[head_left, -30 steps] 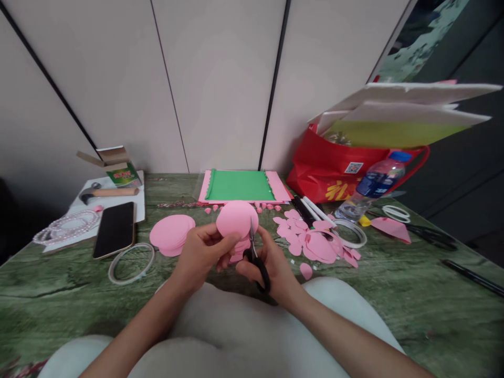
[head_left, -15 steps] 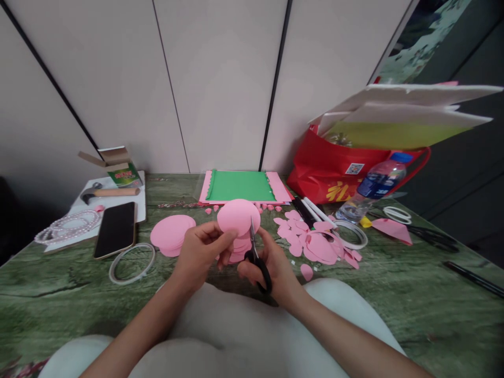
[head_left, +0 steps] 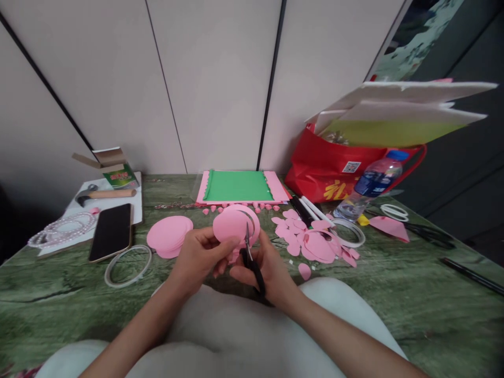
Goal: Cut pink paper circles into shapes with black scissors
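Between thumb and fingers, my left hand (head_left: pixel 202 255) pinches a round pink paper disc (head_left: pixel 229 224), held up above the table. My right hand (head_left: pixel 271 270) is closed round the black handles of a pair of scissors (head_left: pixel 253 266), its blades pointing up at the right side of the disc. A curved strip of pink paper (head_left: pixel 255 223) stands partly cut away along the disc's right edge, with a gap between. Below and behind the hands, more pink paper is mostly hidden. Left of my left hand lies a stack of pink paper circles (head_left: pixel 169 236).
Pink paper petals and scraps (head_left: pixel 315 244) lie at right, near tape rolls (head_left: pixel 348 233), pens (head_left: pixel 315 207) and a water bottle (head_left: pixel 370 184). Behind stands a red bag (head_left: pixel 311 173). A green sheet (head_left: pixel 240 185) lies at the back; a phone (head_left: pixel 111 231) and hammer (head_left: pixel 108 194) at left.
The scissors have cut further along the disc's right side, and a curved strip now stands apart from it. The view has shifted slightly.
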A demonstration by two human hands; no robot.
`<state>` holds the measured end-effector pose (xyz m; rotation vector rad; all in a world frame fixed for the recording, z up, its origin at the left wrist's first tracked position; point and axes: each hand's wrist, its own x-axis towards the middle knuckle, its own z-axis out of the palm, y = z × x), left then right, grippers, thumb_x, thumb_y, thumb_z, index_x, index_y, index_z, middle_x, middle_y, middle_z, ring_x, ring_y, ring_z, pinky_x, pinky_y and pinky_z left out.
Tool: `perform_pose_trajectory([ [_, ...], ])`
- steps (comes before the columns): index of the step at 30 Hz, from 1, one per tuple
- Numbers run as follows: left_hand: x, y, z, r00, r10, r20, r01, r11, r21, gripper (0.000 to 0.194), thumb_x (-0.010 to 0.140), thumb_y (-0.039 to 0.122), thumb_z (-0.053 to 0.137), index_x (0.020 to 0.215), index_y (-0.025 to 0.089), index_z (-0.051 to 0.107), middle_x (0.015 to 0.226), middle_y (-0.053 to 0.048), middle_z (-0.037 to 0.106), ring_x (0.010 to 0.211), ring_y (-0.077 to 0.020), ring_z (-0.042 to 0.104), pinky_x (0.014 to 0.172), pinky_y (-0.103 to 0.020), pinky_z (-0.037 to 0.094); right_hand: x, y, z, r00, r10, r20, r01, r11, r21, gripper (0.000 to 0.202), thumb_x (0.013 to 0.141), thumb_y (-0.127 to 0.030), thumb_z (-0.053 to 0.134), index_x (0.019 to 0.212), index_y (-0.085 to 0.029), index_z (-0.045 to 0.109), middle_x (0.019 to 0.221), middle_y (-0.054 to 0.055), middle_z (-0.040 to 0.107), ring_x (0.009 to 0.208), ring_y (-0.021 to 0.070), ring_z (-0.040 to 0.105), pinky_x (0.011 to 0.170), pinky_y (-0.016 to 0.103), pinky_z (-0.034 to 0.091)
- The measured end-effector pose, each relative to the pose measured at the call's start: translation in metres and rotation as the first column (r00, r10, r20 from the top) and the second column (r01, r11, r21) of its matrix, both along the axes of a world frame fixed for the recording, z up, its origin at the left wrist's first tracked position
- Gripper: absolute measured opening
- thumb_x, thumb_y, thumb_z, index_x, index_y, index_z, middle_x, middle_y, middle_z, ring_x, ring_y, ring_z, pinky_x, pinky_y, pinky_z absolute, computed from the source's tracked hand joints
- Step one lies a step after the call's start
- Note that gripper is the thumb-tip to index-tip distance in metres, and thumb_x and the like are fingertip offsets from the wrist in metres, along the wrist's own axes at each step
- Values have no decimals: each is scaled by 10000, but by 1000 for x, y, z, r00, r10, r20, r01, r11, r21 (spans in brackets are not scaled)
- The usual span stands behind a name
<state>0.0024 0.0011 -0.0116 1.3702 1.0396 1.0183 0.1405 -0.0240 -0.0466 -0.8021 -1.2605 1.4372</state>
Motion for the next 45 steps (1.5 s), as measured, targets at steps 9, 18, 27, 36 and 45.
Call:
perform_pose_trajectory([
  [9,1,-1,-1,1000,-4,-1,4,1000,1,188,700,288,656,600,141,596,371,67,480,296,-33,382,284,-132,294,1,1,-1,999,-29,31,30,999,-38,662,561,-312,779,1032,-215,324,568,-98,425,478,71,369,440,183,289],
  [18,0,0,-2,1000,24,-3,-24,1000,12,200,696,304,661,604,142,586,365,64,480,296,-36,379,286,-137,282,1,1,-1,999,-12,41,12,1000,-7,642,579,-353,768,1033,-222,334,520,-110,421,418,64,354,408,184,264],
  [27,-1,1,-3,999,30,35,-31,999,34,233,707,307,653,576,141,555,403,58,475,315,-35,390,291,-138,286,2,1,-1,994,-64,85,63,998,18,648,596,-341,753,1095,-212,360,498,-99,460,376,66,349,359,174,219],
  [36,-1,1,0,993,57,108,-62,997,44,218,694,290,661,576,142,553,436,52,512,311,-36,415,285,-140,298,2,1,-2,986,-74,147,77,997,-16,598,605,-355,731,1057,-209,368,539,-65,555,367,71,407,334,171,280],
  [45,0,0,0,997,43,69,-45,998,32,236,729,291,630,561,139,562,442,41,535,305,-47,440,273,-142,321,-1,0,-3,996,12,84,-11,1000,-19,596,619,-392,715,1046,-221,335,545,-80,517,371,72,392,342,173,272],
])
